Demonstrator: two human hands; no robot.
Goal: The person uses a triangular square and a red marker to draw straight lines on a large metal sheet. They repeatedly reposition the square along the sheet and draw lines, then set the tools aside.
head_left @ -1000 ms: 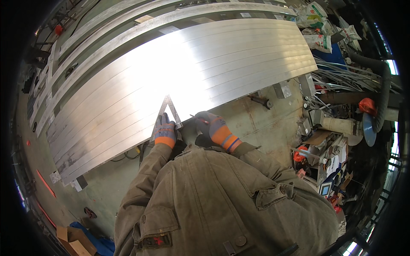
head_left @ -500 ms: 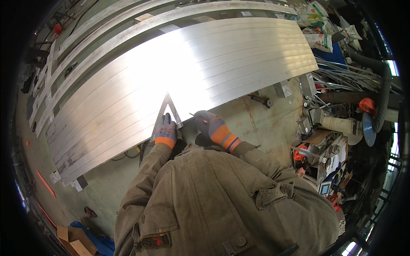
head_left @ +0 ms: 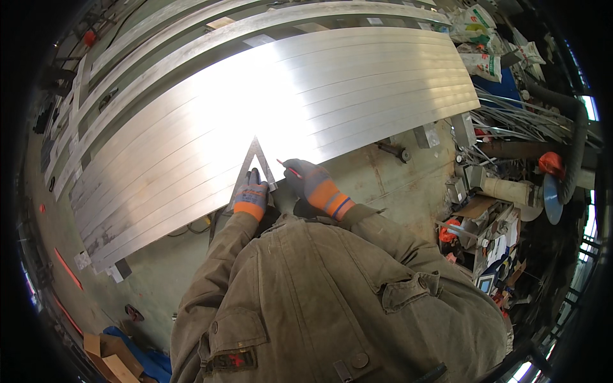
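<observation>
A broad stack of long shiny metal strips (head_left: 191, 147) lies across the floor in front of me. On its near edge rests a triangular metal square (head_left: 255, 159). My left hand (head_left: 251, 196), in a blue glove with an orange cuff, presses down on the square's lower side. Just right of the square, my right hand (head_left: 306, 180) in a matching glove holds a thin red marking pencil (head_left: 288, 168) with its tip at the square's right edge. My olive jacket fills the lower part of the view.
More long metal strips (head_left: 159, 38) lie beyond the stack. Filled sacks (head_left: 476, 38) sit at the top right. Cables, an orange tool (head_left: 550, 163) and boxes of clutter (head_left: 485, 236) crowd the right side. A cardboard box (head_left: 112, 357) lies at lower left on the concrete floor.
The square and both hands have shifted slightly along the strip edge; my right hand with the pencil has come closer to the square's right side.
</observation>
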